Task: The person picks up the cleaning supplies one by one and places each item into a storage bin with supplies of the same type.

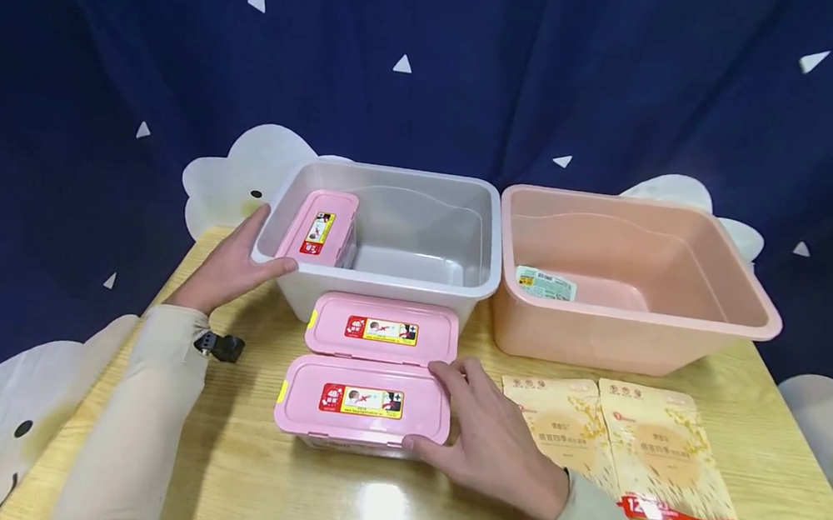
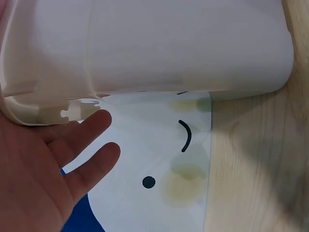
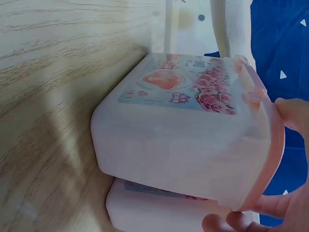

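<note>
My right hand (image 1: 482, 434) grips the right end of the nearer pink-lidded plastic box (image 1: 361, 439), thumb at the lid's front edge and fingertips at its back edge. In the right wrist view, that translucent box (image 3: 183, 140) has a rose-printed label on its side. A second pink-lidded box (image 1: 385, 307) lies just behind it. My left hand (image 1: 231, 263) rests at the front left corner of the light grey bin (image 1: 424, 179), thumb over the rim; in the left wrist view, its fingers (image 2: 96, 164) are straight below the rim. Inside that bin, a third pink-lidded box (image 1: 331, 210) lies at the left.
A peach bin (image 1: 605, 337) stands right beside the grey one, with a small green-and-white packet (image 1: 545, 284) inside. Two cream-coloured packets (image 1: 560, 416) lie flat on the wooden table (image 1: 252, 479) at the right. A dark blue curtain (image 1: 440, 11) hangs behind.
</note>
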Demonstrator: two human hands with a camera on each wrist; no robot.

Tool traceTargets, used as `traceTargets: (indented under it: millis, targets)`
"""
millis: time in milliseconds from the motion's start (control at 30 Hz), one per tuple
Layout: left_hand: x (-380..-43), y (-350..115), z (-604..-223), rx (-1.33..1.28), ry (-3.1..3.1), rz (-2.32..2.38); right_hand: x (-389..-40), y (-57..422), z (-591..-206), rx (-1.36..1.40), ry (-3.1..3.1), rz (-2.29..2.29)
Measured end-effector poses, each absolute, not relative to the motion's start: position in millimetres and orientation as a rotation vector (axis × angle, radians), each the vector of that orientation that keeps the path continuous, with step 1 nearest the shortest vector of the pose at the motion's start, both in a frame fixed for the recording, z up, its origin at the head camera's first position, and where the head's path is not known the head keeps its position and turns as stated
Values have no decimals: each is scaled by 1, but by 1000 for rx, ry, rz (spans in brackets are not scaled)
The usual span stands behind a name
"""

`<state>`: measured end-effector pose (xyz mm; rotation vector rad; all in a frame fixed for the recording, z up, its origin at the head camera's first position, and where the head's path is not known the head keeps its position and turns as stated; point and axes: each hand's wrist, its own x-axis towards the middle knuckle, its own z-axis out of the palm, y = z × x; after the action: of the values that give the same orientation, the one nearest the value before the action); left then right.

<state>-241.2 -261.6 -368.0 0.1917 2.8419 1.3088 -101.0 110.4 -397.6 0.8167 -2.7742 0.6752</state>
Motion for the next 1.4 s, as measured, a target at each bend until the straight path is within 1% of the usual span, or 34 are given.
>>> traceTargets:
  millis: [167,333,600,800,1100,1400]
  targets:
    - [-243,-263,-362,157,2851,1284,-103,107,-397,835,-2728,569]
    - [-242,-262,-366,157,2855,1268,-98,103,-399,863,-2676,466]
    - [-236,-262,-374,171,2882,1198,-92,103,-397,912,-2719,428]
    - [-236,-262,-371,175,2893,1185,-94,102,-391,964,-2669,319]
    - [-239,-263,-366,167,2907,1188,-98,93,-395,1108,-2568,365]
    - [-239,-262,-368,154,2889,1202,-101,78,-394,1144,-2536,279]
